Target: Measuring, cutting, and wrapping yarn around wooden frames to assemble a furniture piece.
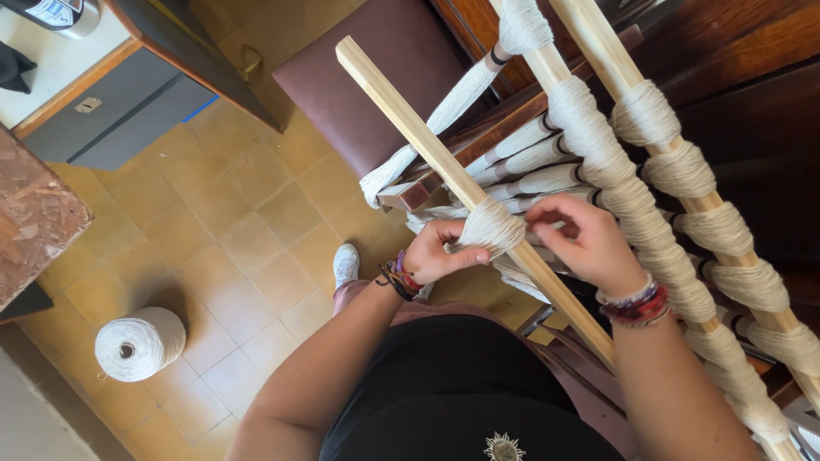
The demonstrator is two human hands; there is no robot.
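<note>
The floor [231,222] is made of tan tiles. It lies under everything, left of the front stick.

A brown chair seat [376,81] sits above the front stick, near its top end.

The front stick [465,183] is a long, pale piece of wood. It slants from the upper left down to the lower right. Two more wooden sticks [598,51] lie to the right of it. They are wrapped thick with cream string [598,162]. More bands of that string run across from those sticks to the front stick.

A big roll of cream string [139,343] stands on the floor, far to the left of the front stick and well apart from it.

The right hand [581,239] is just right of the front stick. Its fingers are bent and pressed together on the strands there.

The left hand [440,249] is just left of the front stick. Its thumb and fingers pinch the string loop [494,226]. That loop is a bunch of cream strands wrapped around the front stick, about halfway along it, between the two hands.

A white shoe [345,263] rests on the floor, left of the front stick and close to the left hand.
</note>
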